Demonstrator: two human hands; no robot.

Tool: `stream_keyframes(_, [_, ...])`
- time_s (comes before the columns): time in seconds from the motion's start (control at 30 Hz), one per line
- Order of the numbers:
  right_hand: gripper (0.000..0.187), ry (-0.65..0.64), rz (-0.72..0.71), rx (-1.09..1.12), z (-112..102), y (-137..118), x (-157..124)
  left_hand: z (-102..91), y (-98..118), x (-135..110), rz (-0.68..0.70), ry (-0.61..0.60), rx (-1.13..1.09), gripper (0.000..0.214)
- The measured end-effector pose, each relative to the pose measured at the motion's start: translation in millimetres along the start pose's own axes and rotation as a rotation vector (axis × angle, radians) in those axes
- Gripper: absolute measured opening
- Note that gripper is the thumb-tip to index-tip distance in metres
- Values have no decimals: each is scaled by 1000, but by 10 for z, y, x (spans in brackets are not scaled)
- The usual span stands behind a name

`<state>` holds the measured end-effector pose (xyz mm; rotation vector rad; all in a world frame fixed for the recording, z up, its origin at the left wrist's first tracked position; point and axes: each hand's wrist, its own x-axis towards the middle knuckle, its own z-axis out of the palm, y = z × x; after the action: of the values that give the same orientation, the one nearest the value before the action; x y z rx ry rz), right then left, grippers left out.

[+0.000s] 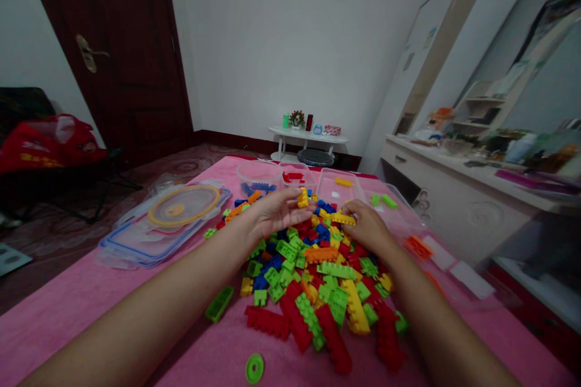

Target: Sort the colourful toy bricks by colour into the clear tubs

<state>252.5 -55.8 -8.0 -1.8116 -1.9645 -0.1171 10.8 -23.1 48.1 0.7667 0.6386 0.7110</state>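
My left hand (281,211) is turned partly palm up over the pile, with a small yellow toy brick (302,198) held at the fingertips. To its right, my right hand (365,227) grips a longer yellow toy brick (343,218) between thumb and fingers. Beneath both hands spreads a heap of toy bricks (290,251) in green, red, blue, yellow and orange. Long red bricks (333,338) lie at the near side of the heap, and a green ring-shaped piece (255,368) rests apart from it.
Behind the heap stand a round tub (242,172) with blue bricks, a container with red bricks (293,176) and one with a yellow brick (344,182). Green pieces (388,201) and orange pieces (418,247) sit in containers at right. Stacked lids (136,242) lie left on the pink cloth (68,332).
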Motion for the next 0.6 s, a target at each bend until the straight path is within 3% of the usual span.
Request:
stream_keyframes(0.07, [15,-5,8,-7,8,8,-13,-3,-25,17,-13,-4,-25,13])
stream_keyframes(0.23, [49,-6,-84,12,15,20,-62,-10,-78,27,2,-41,-14,9])
stream_keyframes(0.33, [40,3,-70,63,-57,-45,-44,2,-99,18,17,-26,13,7])
stream_keyframes(0.47, [34,134,14,430,-257,-306,7,22,-137,26,44,24,26,9])
stream_keyframes(0.6, [37,53,56,922,-444,-673,-9,26,-187,46,-3,-35,0,15])
